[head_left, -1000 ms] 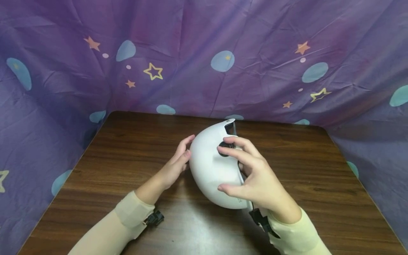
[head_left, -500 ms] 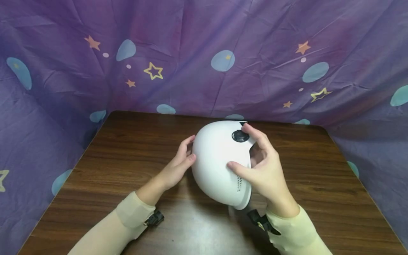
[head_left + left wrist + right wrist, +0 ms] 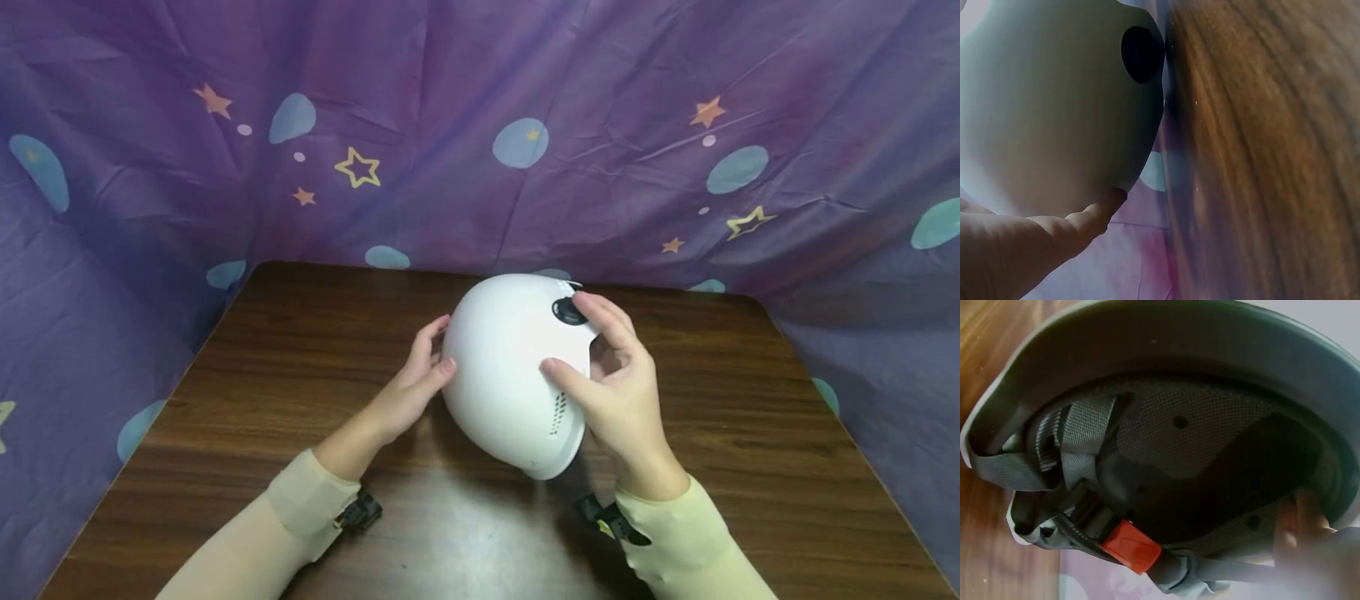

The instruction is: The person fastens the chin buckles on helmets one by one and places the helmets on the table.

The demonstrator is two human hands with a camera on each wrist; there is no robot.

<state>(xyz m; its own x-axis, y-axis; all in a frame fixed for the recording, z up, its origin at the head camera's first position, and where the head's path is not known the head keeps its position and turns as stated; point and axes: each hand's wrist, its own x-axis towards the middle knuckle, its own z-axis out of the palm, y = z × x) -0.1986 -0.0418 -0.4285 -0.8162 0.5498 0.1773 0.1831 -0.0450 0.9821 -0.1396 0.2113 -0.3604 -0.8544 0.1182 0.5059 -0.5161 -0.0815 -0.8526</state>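
A white helmet (image 3: 502, 367) is held between both hands over the table, its opening facing right. On its upper side is a round black knob (image 3: 568, 311), and a strip of small vents (image 3: 557, 415) lies near the rim. My right hand (image 3: 622, 383) grips the rim, thumb on the shell, index finger by the knob, other fingers reaching inside. My left hand (image 3: 408, 387) rests against the rounded crown with fairly straight fingers. Inside, the right wrist view shows a dark lining, grey straps (image 3: 1088, 434) and a red buckle part (image 3: 1132, 545).
The dark wooden table (image 3: 300, 367) extends around the helmet. A purple curtain (image 3: 435, 108) with stars and blue spots hangs close behind its far edge and along the sides. Small black wrist devices (image 3: 360, 510) are strapped at both cuffs.
The helmet has turned so its knob sits farther right and higher, and the vents show. My right hand has gone from spread fingers over the knob to gripping the rim. My left hand stays nearly put.
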